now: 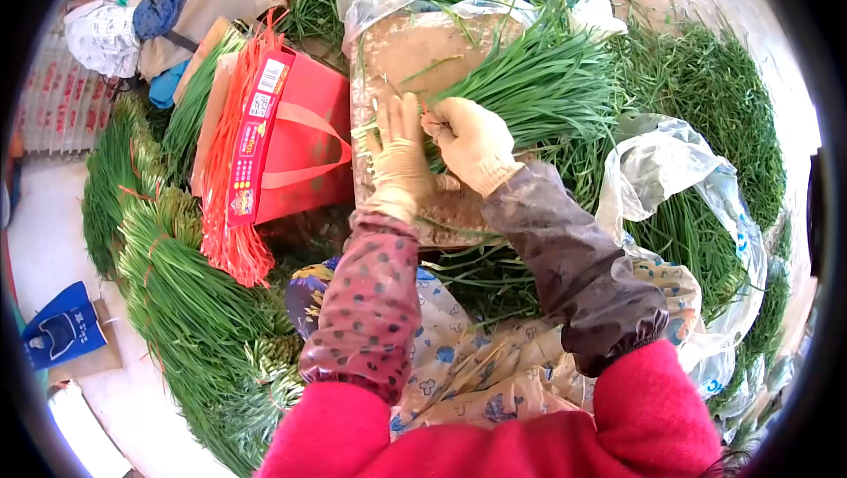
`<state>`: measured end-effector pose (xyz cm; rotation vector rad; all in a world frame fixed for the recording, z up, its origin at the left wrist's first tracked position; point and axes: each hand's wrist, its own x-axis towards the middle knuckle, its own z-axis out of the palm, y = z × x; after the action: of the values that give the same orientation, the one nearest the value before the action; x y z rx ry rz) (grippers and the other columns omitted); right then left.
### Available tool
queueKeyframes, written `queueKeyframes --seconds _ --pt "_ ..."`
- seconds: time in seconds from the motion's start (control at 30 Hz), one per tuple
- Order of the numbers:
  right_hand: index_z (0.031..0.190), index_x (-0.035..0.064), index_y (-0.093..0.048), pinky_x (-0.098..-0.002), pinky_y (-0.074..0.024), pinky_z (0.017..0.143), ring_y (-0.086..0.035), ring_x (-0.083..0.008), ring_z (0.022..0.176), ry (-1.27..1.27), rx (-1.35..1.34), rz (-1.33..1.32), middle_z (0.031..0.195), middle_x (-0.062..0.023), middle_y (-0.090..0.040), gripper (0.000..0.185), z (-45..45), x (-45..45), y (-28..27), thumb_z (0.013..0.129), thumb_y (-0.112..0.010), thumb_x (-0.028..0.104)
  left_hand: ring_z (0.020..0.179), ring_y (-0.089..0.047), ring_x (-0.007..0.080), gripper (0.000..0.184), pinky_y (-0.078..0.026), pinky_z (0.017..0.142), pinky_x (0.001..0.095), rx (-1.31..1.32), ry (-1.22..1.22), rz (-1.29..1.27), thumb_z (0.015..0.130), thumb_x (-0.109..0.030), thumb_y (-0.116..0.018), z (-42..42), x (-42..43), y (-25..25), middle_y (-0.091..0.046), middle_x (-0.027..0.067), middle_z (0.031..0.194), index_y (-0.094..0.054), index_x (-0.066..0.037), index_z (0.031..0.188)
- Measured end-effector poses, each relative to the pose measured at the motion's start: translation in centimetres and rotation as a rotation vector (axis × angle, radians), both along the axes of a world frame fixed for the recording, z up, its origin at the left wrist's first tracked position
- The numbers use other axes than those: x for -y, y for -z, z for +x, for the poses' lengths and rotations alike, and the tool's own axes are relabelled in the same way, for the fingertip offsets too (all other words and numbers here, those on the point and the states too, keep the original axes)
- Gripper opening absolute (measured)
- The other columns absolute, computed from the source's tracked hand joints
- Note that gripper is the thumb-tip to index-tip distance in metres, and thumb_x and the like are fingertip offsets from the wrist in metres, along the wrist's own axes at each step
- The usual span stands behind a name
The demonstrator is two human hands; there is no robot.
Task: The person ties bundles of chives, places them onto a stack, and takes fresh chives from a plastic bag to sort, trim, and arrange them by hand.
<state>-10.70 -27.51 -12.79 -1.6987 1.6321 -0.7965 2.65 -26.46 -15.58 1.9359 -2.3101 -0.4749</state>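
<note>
A bundle of long green chives (547, 81) lies on a worn wooden board (397, 45), its leaves fanning to the upper right. My left hand (401, 160), in a pale glove, rests at the bundle's stem end with its fingers stretched out and nearly together. Close beside it, my right hand (476, 143), also gloved, is closed over the stem end. A small bit of red tie strip (426, 112) shows at its fingertips. The stems under both hands are mostly hidden.
Left of the board stands a red bag (304, 134) with many red strips (231, 169) hanging over it. Tied chive bundles (176, 275) pile up at left. Loose chives (706, 107) and clear plastic (657, 169) lie at right. Another person (106, 32) is at upper left.
</note>
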Motion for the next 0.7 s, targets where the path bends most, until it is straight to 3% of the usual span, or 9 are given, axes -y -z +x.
queueKeyframes --seconds 0.03,0.13,0.4,0.47,0.5,0.53,0.6,0.63,0.7 --pt "0.096 0.0084 -0.066 -0.0379 -0.0507 0.072 -0.064 -0.0318 0.085 -0.009 -0.032 -0.001 0.089 -0.0122 -0.067 0.016 0.5 0.1 -0.1 0.085 -0.065 0.020 0.145 -0.010 0.0346 0.137 -0.016 0.111 0.0592 0.353 0.042 0.044 0.046 -0.047 -0.089 -0.6 0.2 1.2 -0.019 0.0166 0.152 -0.009 -0.010 0.150" --pt "0.095 0.0080 -0.065 -0.0373 -0.0505 0.071 -0.064 -0.0330 0.084 0.065 0.161 0.156 0.087 -0.0141 -0.066 0.017 1.1 0.4 -0.4 0.086 -0.063 0.022 0.143 -0.013 0.0337 0.130 -0.016 0.111 0.0594 0.481 0.038 -0.100 0.050 -0.045 -0.087 -0.8 -0.1 2.9 -0.021 0.0160 0.150 -0.011 -0.008 0.150" --pt "0.089 0.0056 -0.063 -0.0324 -0.0510 0.069 -0.064 -0.0172 0.074 0.028 0.615 0.160 0.079 -0.0098 -0.065 0.011 -1.8 -7.0 -0.5 0.085 -0.068 0.014 0.109 -0.053 0.0314 0.097 -0.040 0.094 0.0463 0.180 0.176 0.058 0.051 -0.037 -0.087 -0.1 2.9 -1.2 -0.054 0.0140 0.114 -0.041 -0.005 0.131" --pt "0.088 0.0063 -0.060 -0.0384 -0.0487 0.066 -0.062 -0.0331 0.074 0.056 0.480 0.124 0.079 -0.0143 -0.063 0.016 -1.9 -3.1 -3.0 0.086 -0.064 0.022 0.092 -0.063 0.0305 0.069 -0.048 0.084 0.0395 0.049 0.272 0.357 0.057 -0.033 -0.086 0.6 4.8 -2.0 -0.065 0.0133 0.099 -0.056 -0.005 0.114" --pt "0.089 0.0067 -0.060 -0.0407 -0.0482 0.069 -0.060 -0.0384 0.079 0.056 0.367 0.108 0.081 -0.0166 -0.062 0.018 -1.8 -1.2 -5.1 0.084 -0.063 0.024 0.093 -0.064 0.0263 0.049 -0.049 0.082 0.0362 -0.395 0.677 0.456 0.062 -0.030 -0.083 1.9 6.7 -0.5 -0.069 0.0114 0.096 -0.066 -0.004 0.100" --pt "0.093 0.0060 -0.061 -0.0399 -0.0488 0.071 -0.061 -0.0374 0.082 0.017 0.396 0.027 0.084 -0.0171 -0.063 0.019 -1.3 0.4 -4.6 0.084 -0.064 0.023 0.093 -0.064 0.0263 0.049 -0.049 0.082 0.0362 -0.394 0.674 0.448 0.062 -0.030 -0.083 2.1 7.3 -0.8 -0.069 0.0114 0.096 -0.066 -0.004 0.100" --pt "0.102 0.0030 -0.061 -0.0334 -0.0482 0.066 -0.060 -0.0243 0.074 -0.009 0.412 0.148 0.085 -0.0120 -0.064 0.021 -0.3 2.9 -4.3 0.087 -0.062 0.018 0.108 -0.057 0.0206 0.056 -0.046 0.094 0.0334 -0.464 0.249 1.184 0.065 -0.032 -0.082 2.5 8.3 -2.0 -0.065 0.0071 0.115 -0.066 -0.006 0.112" --pt "0.106 -0.0002 -0.060 -0.0275 -0.0468 0.059 -0.058 -0.0122 0.063 -0.025 0.379 0.205 0.082 -0.0065 -0.064 0.021 -0.1 3.5 -4.0 0.090 -0.060 0.014 0.108 -0.057 0.0206 0.056 -0.046 0.094 0.0334 -0.457 0.251 1.178 0.065 -0.032 -0.082 2.4 8.3 -2.5 -0.065 0.0071 0.115 -0.066 -0.006 0.112" --pt "0.108 0.0001 -0.060 -0.0276 -0.0471 0.060 -0.059 -0.0119 0.065 -0.065 0.403 0.183 0.082 -0.0059 -0.064 0.022 -0.3 3.9 -2.9 0.091 -0.059 0.014 0.112 -0.056 0.0252 0.065 -0.045 0.094 0.0348 -0.331 0.362 0.846 0.060 -0.030 -0.086 1.5 7.9 -2.9 -0.064 0.0129 0.117 -0.064 0.000 0.113"
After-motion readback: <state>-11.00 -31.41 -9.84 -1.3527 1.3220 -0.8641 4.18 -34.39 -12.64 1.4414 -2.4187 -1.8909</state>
